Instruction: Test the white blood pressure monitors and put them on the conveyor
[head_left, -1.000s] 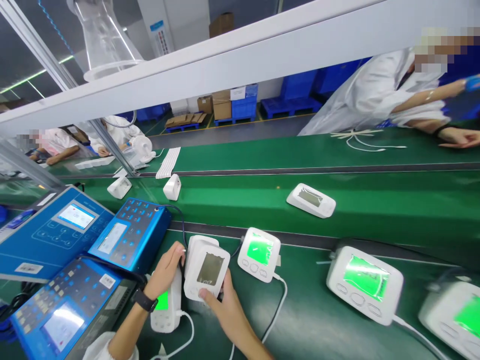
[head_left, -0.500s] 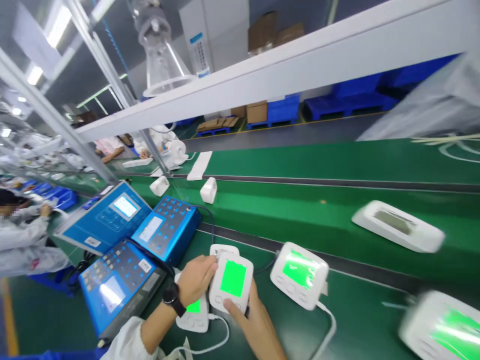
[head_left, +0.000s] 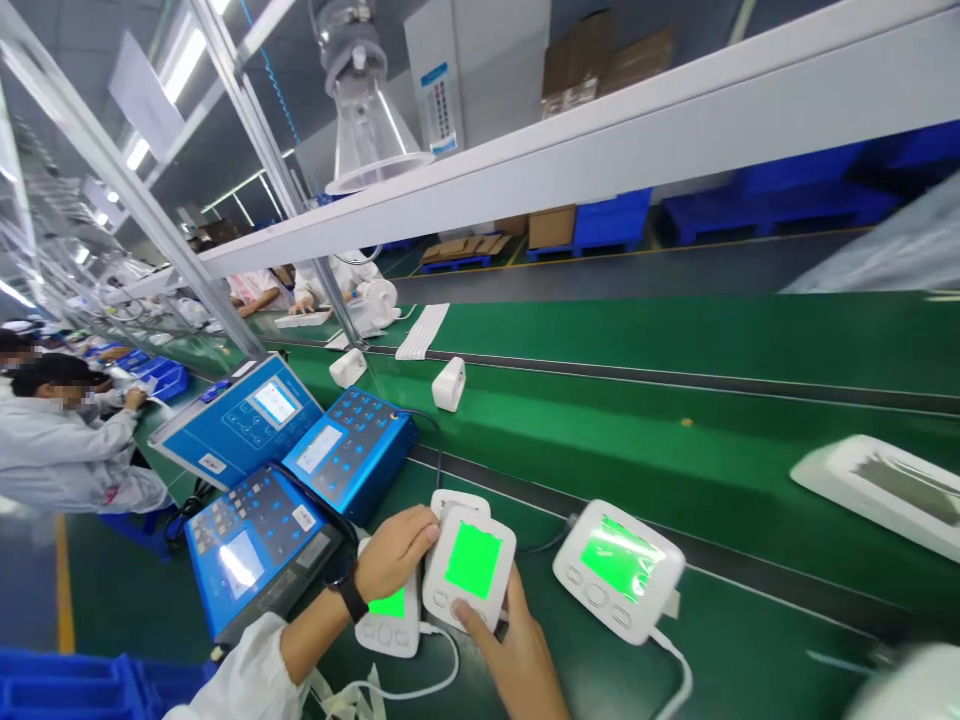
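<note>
A white blood pressure monitor [head_left: 471, 570] with a lit green screen is held up in front of me. My right hand [head_left: 517, 650] grips it from below and the right, its thumb on the buttons under the screen. Against the monitor's upper left edge, the fingers of my left hand [head_left: 397, 555] are closed; their tips are partly hidden. Beneath my left wrist lies a second lit monitor [head_left: 388, 632] with a white cable. Another white monitor [head_left: 457, 500] shows partly behind the held one. To the right, a further lit monitor [head_left: 619, 570] rests on the green bench.
Blue tester boxes [head_left: 255, 550] stand left of my hands. Beyond the bench edge, a green conveyor belt [head_left: 600, 450] carries small white blocks [head_left: 450, 385] and a white monitor [head_left: 885, 490]. A white shelf beam [head_left: 525, 170] crosses overhead. A co-worker [head_left: 67, 440] sits at far left.
The view has swung left, so most things sit further right. On the belt, the white monitor appears further right. Both hands stay on the same held monitor, the right thumb still at its buttons.
</note>
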